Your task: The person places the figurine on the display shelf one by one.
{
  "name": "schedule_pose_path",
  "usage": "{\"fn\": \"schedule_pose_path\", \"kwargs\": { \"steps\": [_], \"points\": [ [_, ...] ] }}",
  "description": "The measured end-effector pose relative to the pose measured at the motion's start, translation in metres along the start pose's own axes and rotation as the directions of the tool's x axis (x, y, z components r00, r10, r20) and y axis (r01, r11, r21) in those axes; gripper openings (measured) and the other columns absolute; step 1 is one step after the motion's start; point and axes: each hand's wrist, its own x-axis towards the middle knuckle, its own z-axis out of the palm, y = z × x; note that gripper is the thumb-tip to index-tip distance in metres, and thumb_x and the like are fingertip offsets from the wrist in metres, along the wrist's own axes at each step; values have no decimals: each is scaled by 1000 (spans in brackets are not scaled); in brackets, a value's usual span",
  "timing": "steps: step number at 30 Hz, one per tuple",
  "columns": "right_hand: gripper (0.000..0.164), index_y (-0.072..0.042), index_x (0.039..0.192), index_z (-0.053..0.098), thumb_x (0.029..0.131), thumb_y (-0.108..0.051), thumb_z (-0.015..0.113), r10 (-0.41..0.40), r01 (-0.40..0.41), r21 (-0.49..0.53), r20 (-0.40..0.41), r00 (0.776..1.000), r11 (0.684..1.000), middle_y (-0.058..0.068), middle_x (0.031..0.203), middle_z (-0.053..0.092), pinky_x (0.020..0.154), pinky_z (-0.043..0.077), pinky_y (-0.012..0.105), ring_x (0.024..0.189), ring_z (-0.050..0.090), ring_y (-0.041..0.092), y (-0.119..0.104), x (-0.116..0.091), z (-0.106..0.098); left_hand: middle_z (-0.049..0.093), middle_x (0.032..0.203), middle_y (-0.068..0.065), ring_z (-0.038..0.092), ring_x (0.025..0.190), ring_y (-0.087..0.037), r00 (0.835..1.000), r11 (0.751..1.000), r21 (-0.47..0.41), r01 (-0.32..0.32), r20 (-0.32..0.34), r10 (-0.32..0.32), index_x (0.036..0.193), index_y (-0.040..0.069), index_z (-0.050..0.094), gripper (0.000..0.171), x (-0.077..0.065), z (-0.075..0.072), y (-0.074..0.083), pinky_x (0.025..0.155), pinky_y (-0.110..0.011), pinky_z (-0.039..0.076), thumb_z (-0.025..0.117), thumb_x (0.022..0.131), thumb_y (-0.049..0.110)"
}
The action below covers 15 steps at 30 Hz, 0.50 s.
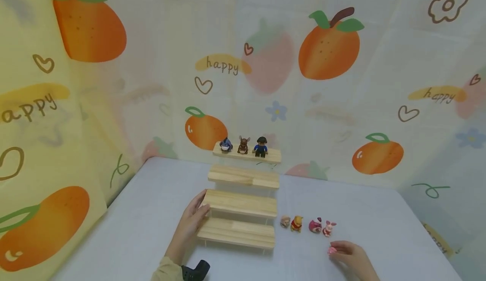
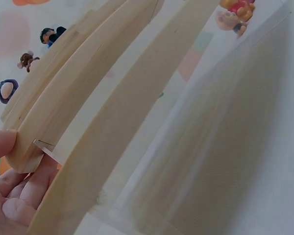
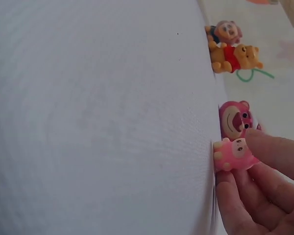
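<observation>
My left hand (image 1: 188,218) holds the left end of one board of a stepped wooden display rack (image 1: 239,201). In the left wrist view the thumb lies on the board's (image 2: 63,110) upper side and the fingers are curled beneath it. Low on the right, my right hand (image 1: 355,256) pinches a small pink figurine (image 3: 231,154) between thumb and fingers, close over the white tabletop. Just beyond it stand a piglet figurine (image 1: 328,229) and a magenta bear figurine (image 3: 233,120). A Winnie-the-Pooh figurine (image 1: 297,223) and a small light-brown figurine (image 1: 284,221) sit nearer the rack.
On the rack's top tier are a blue donkey figurine (image 1: 226,145), a brown kangaroo-like figurine (image 1: 243,145) and a dark-haired figure in blue (image 1: 261,147). The lower boards are bare. A fruit-printed curtain (image 1: 273,116) borders the white table (image 1: 125,230) behind and at the sides.
</observation>
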Motion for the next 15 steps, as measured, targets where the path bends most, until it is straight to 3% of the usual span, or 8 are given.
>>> {"fn": "schedule_pose_path", "kwargs": {
  "steps": [6, 12, 15],
  "points": [
    [38, 5, 94, 64, 74, -27, 73, 25, -26, 15, 16, 1000, 1000, 9, 85, 64, 73, 48, 41, 78, 58, 20, -7, 4, -4, 16, 145, -18, 21, 129, -28, 1000, 1000, -14, 1, -1, -1, 137, -4, 25, 55, 2, 3, 1, 97, -26, 29, 51, 90, 8],
    [38, 16, 104, 55, 83, -14, 64, -138, 118, 258, 61, 989, 959, 16, 90, 64, 69, 53, 32, 77, 62, 20, -40, 9, -6, 16, 145, -17, 22, 128, -29, 999, 999, -20, 25, 29, -25, 137, -3, 25, 56, 1, 0, 2, 96, -26, 30, 52, 90, 10],
    [36, 11, 105, 58, 83, -17, 64, -210, 194, 261, 35, 977, 946, 13, 91, 64, 69, 52, 32, 78, 61, 21, -68, 14, -9, 15, 145, -16, 21, 129, -28, 998, 998, -53, 43, 38, -41, 138, -2, 24, 57, 1, -2, 1, 96, -24, 31, 52, 90, 11]
  ]
}}
